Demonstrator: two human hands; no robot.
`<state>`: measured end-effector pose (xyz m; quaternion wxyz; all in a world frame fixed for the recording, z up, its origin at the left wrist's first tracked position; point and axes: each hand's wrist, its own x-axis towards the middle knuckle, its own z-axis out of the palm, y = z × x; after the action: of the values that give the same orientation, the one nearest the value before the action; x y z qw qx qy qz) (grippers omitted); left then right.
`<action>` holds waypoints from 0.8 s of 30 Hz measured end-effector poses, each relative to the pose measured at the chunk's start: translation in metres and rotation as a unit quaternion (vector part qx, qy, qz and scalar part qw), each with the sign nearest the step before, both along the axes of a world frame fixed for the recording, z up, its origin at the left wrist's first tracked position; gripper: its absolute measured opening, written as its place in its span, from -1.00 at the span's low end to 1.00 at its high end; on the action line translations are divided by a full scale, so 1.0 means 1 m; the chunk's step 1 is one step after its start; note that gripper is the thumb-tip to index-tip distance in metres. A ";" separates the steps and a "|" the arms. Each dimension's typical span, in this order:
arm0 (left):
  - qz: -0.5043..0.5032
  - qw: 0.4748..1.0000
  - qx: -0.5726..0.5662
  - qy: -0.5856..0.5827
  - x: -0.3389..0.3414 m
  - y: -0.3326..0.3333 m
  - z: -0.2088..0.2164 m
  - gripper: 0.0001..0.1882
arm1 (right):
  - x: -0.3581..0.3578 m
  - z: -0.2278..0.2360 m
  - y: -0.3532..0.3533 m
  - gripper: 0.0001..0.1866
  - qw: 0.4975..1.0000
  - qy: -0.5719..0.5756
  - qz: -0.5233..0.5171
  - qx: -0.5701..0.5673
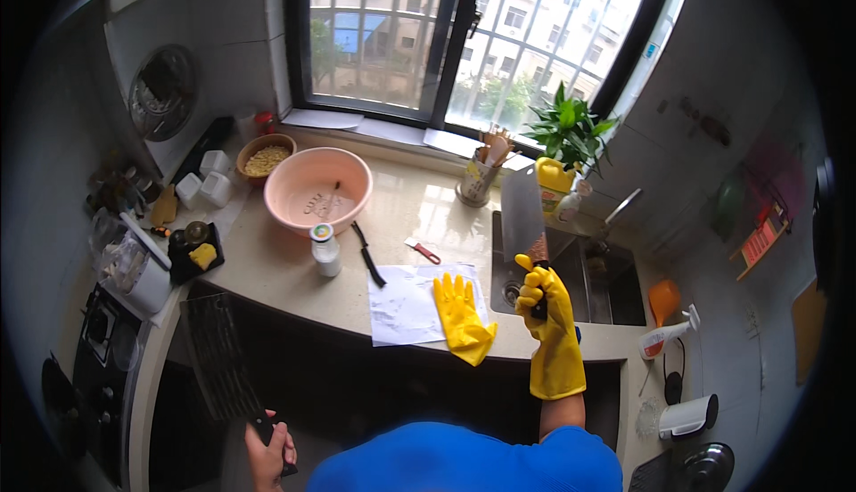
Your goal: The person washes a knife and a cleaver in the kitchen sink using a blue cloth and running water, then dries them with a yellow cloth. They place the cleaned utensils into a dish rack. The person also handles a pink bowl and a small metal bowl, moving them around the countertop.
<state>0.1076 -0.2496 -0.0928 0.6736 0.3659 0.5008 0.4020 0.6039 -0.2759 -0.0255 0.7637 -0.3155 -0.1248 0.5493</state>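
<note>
My right hand (pixel 546 300) wears a yellow rubber glove. It is closed on the dark handle of a kitchen cleaver (pixel 520 209), whose broad grey blade points up before the sink, with a brown patch near the handle. Low on the left, my bare left hand (pixel 271 450) grips the black handle of a second cleaver (pixel 217 349), its wide blade dark and streaked, held in front of the counter's edge. Between them, an empty yellow rubber glove (pixel 462 318) lies partly on a white paper sheet (pixel 401 305). Beyond the sheet are a red-handled peeler-like tool (pixel 424 252) and a slim black strip (pixel 368 256).
A pink basin (pixel 318 191) stands on the counter, with a white jar (pixel 325 251) in front and a brown bowl (pixel 266 159) behind. The sink (pixel 571 269) is at right, beside a spray bottle (pixel 669 334). A utensil holder (pixel 478 180) and plant (pixel 568 131) stand near the window. The stove (pixel 102 376) is left.
</note>
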 end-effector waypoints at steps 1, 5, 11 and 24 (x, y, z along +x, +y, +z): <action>0.015 1.000 0.000 0.007 -0.008 0.003 0.007 -0.71 | -0.027 0.009 0.014 -0.57 0.998 -0.038 -0.001 0.045; -0.022 0.999 0.029 -0.018 -0.026 0.033 0.014 -0.73 | -0.066 0.032 0.059 -0.53 0.957 -0.286 0.014 -0.050; -0.098 0.991 0.072 -0.057 -0.035 0.099 0.024 -0.75 | -0.110 0.047 0.155 -0.52 0.985 -0.110 0.133 0.013; -0.045 0.997 0.063 0.011 -0.088 0.255 0.069 -0.75 | -0.245 0.084 0.387 -0.53 0.898 -0.400 0.179 0.023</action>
<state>0.0193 0.0052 -0.0241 0.6608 0.4341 0.4653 0.3979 0.3590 0.1108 0.0583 0.5453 -0.4634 -0.4871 0.5007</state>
